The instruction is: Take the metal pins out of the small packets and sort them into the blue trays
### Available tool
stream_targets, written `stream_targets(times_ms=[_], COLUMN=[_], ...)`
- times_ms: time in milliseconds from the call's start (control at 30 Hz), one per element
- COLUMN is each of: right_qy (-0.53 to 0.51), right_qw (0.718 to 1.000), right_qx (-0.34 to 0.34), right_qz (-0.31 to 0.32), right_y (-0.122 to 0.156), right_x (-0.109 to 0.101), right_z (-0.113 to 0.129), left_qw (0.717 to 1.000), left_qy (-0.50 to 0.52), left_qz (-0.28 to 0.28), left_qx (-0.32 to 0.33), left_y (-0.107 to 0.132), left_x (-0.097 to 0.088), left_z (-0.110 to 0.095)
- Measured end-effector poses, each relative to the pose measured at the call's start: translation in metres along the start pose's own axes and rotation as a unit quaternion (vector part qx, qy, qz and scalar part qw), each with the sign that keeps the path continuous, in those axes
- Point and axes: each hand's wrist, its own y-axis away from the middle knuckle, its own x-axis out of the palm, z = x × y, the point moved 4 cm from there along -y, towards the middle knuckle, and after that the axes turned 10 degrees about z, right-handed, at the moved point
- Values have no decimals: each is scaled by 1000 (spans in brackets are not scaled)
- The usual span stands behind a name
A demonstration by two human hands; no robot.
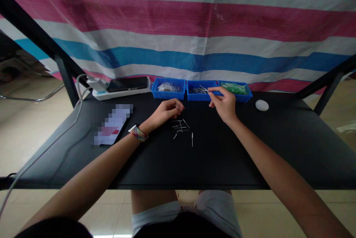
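My right hand (224, 105) is over the middle blue bin (198, 97), its fingertips pinching a few thin silvery pins that look like blind rivets (204, 89). More of these rivets (196, 90) lie inside that bin. My left hand (169, 111) rests on the black table just in front of the left blue bin (168, 95), fingers curled together; whether anything is inside them is hidden. Several loose rivets (180, 126) are scattered on the tabletop near my left hand, and a single one (192, 139) lies apart, closer to me.
The left bin holds clear plastic bags (167, 87); the right blue bin (244, 98) holds green packets (233, 88). A white power strip (122, 92) carries a dark phone (128, 83). Another phone (114, 125) lies left, and a white oval object (261, 105) right. A striped sheet (178, 15) hangs behind.
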Motion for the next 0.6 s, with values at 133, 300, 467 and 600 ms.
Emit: stream_targets(times_ms=[133, 300, 467, 600], right_qy=[30, 99, 197, 226], right_qw=[999, 982, 943, 927], right_qx=[-30, -69, -60, -88], right_qz=[24, 143, 261, 284], right_y=[6, 27, 49, 54], right_x=[1, 28, 61, 69], right_z=[2, 18, 29, 31], left_qw=[1000, 1000, 1000, 1000], left_qy=[-3, -11, -13, -16], left_qz=[2, 1, -1, -4], left_qx=[-2, 3, 13, 15], left_y=[0, 0, 0, 0], left_x=[-2, -2, -2, -1], left_z=[3, 2, 1, 1])
